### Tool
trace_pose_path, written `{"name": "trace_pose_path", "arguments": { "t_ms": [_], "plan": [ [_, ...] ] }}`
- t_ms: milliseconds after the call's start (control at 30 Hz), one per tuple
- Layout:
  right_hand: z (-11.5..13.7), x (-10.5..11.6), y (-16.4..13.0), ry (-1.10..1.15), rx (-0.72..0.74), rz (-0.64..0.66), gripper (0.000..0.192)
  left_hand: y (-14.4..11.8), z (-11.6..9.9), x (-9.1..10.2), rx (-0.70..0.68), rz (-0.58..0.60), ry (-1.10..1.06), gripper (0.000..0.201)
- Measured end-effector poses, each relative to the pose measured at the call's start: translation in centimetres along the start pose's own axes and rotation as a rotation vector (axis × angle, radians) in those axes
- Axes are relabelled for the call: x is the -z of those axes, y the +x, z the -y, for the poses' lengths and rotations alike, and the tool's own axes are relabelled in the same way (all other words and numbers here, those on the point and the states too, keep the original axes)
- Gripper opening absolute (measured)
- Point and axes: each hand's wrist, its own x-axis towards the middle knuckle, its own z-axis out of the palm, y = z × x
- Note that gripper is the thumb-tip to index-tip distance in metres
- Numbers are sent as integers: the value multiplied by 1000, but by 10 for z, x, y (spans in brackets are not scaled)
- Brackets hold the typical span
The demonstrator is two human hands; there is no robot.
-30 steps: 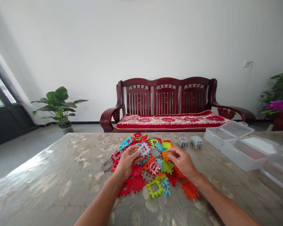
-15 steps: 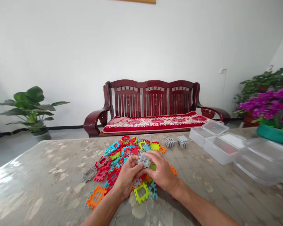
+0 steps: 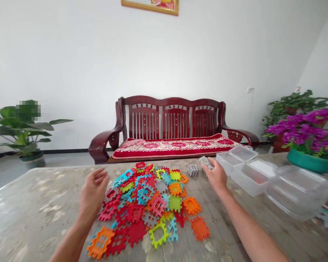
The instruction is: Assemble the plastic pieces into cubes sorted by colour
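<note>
Head view: The right hand [image 3: 217, 175] is reaching to the far right of the table [image 3: 221, 225], its fingers curling against a stack of grey toothed tiles [image 3: 206, 162]; whether they are gripping or merely touching, I cannot tell. A second grey stack [image 3: 192, 170] is standing just beside it. Both are sitting apart from the heap of interlocking tiles [image 3: 142, 198], probably to keep them from mixing with the colours. The left hand [image 3: 95, 188] is hovering by the heap's left edge, fingers loosely bent and half open, showing nothing held; perhaps it is simply keeping near the pieces. An open translucent box [image 3: 243, 183] is standing to the right, seemingly within easy reach.

Writing: no brand or label is showing legibly. A small red mark [image 3: 298, 88] on the right wall is resembling a "2"; too small to confirm.
</note>
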Motion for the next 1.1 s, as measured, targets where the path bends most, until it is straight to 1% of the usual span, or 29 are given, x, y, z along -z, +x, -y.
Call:
{"name": "trace_pose_path", "arguments": {
  "t_ms": [33,100,167,233,333,467,567,700,833,1033,1100],
  "plan": [
    [-8,1,9,-75,-30,-1,50,9,13,9,-3,-66,121,48],
    [-19,3,19,-194,-70,17,51,17,35,24,36,-101,328,46],
    [-22,2,23,-271,-100,52,52,18,49,33,92,-79,469,45],
    [-23,1,23,-318,-110,87,55,16,55,35,129,-36,529,43],
    [-23,-3,22,-383,-101,128,60,18,60,34,167,17,548,42],
    [-25,-8,20,-473,-86,148,72,23,66,33,197,37,531,43],
    [-25,-13,18,-512,-74,169,76,24,68,35,206,52,531,44],
    [-26,-17,18,-539,-88,202,72,24,67,36,199,61,565,45],
    [-28,-18,18,-545,-103,194,66,25,69,37,187,48,588,45],
    [-33,-17,15,-506,-140,181,65,27,73,37,173,60,597,42],
    [-34,-15,13,-497,-123,169,66,26,72,37,168,63,587,41]
  ]
}}
